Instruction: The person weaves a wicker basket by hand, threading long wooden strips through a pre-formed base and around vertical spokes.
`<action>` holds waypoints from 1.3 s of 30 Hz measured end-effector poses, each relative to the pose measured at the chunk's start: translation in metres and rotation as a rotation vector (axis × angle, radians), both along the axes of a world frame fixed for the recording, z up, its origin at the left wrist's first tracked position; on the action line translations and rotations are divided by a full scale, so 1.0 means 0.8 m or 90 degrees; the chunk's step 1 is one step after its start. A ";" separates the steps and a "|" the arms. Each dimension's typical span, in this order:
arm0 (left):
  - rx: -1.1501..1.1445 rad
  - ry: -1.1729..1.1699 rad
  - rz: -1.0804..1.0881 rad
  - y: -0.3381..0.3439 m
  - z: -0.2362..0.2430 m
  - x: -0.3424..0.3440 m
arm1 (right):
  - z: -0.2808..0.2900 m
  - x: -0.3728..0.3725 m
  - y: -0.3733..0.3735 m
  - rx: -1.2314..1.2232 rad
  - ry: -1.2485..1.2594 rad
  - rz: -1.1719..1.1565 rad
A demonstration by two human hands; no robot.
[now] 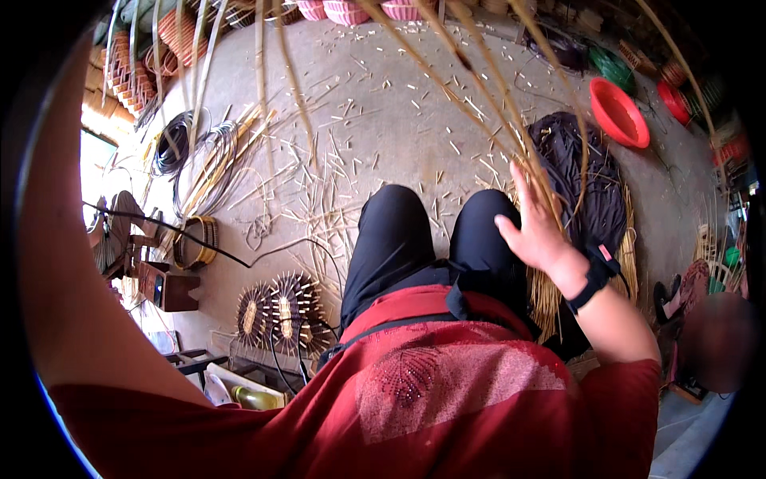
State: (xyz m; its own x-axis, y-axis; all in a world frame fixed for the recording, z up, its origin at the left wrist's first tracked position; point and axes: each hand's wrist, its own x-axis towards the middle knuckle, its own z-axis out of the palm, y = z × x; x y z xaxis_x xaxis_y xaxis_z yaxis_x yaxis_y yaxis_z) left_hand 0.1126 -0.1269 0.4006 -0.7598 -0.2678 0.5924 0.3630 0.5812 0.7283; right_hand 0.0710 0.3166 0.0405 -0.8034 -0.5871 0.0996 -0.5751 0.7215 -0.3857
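Note:
My right hand (542, 227) is raised over my right knee, its fingers stretched out and the thumb spread away. Several long, thin tan canes (501, 112) rise past its fingertips and fan out toward the top edge. They seem to touch the fingers, which are not wrapped round them. My left arm (64, 239) reaches up along the left rim, and its hand is out of the picture. More pale upright strips (261, 64) stand across the upper left; their lower ends look blurred.
Cut bits of cane litter the floor (383, 152). Right of my knees lie a dark cloth (574, 160) over straw-coloured stalks (630, 255), and a red basin (613, 112). Leftward are a black coil (169, 148), a woven ring (209, 239) and two woven ovals (291, 311). A person (694, 295) sits far right.

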 end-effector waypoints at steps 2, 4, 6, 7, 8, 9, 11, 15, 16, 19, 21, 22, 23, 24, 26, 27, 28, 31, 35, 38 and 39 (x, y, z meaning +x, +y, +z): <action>-0.031 -0.057 0.008 0.000 -0.027 0.005 | 0.018 0.048 0.023 0.051 -0.113 0.044; -0.048 -0.117 0.008 0.001 -0.066 0.005 | 0.019 0.076 0.052 0.073 -0.232 0.094; -0.052 -0.172 0.008 0.003 -0.108 0.001 | 0.028 0.104 0.085 0.115 -0.317 0.138; -0.050 -0.199 0.009 0.005 -0.131 -0.002 | 0.031 0.118 0.103 0.124 -0.353 0.147; -0.048 -0.220 0.008 0.007 -0.147 -0.004 | 0.036 0.127 0.117 0.132 -0.394 0.149; -0.045 -0.244 0.013 0.010 -0.167 -0.006 | 0.046 0.137 0.132 0.139 -0.447 0.148; -0.021 -0.284 -0.011 0.018 -0.217 -0.029 | 0.060 0.164 0.168 0.151 -0.545 0.113; 0.083 -0.389 -0.013 0.045 -0.319 -0.074 | 0.069 0.203 0.223 0.171 -0.795 0.046; 0.117 -0.416 -0.006 0.050 -0.345 -0.080 | 0.075 0.208 0.231 0.197 -0.855 0.048; 0.244 -0.521 0.014 0.087 -0.398 -0.105 | 0.128 0.197 0.227 0.297 -0.872 0.136; 0.184 -0.571 0.054 0.104 -0.400 -0.117 | 0.210 0.160 0.178 0.233 -0.784 0.127; 0.107 -0.603 0.081 0.102 -0.404 -0.128 | 0.245 0.143 0.159 0.192 -0.739 0.123; 0.026 -0.616 0.096 0.102 -0.397 -0.134 | 0.263 0.128 0.144 0.126 -0.672 0.127; -0.044 -0.621 0.102 0.109 -0.387 -0.130 | 0.282 0.117 0.131 0.062 -0.597 0.125; -0.085 -0.652 0.106 0.113 -0.377 -0.117 | 0.299 0.073 0.084 -0.014 -0.431 0.209; -0.046 -0.685 0.099 0.114 -0.375 -0.105 | 0.296 0.045 0.049 -0.049 -0.357 0.255; -0.010 -0.712 0.081 0.120 -0.372 -0.097 | 0.297 0.025 0.018 -0.080 -0.271 0.281; -0.106 -0.659 0.091 0.126 -0.383 -0.077 | 0.242 -0.049 -0.079 -0.173 -0.127 0.275; -0.125 -0.667 0.094 0.155 -0.382 -0.046 | 0.119 -0.128 -0.175 -0.178 0.340 0.362; -0.215 -0.546 0.179 0.150 -0.372 -0.037 | 0.084 -0.111 -0.237 -0.133 0.391 0.371; -0.227 -0.524 0.158 0.136 -0.408 -0.016 | 0.050 -0.089 -0.268 -0.125 0.391 0.361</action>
State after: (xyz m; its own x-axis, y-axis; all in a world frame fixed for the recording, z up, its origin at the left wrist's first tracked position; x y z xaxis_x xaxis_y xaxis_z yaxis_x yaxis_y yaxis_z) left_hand 0.0994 -0.0178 0.0742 -0.9223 -0.3854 -0.0285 -0.3535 0.8116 0.4650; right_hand 0.0000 0.1023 0.0809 -0.1641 -0.8103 0.5626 -0.9764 0.2147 0.0243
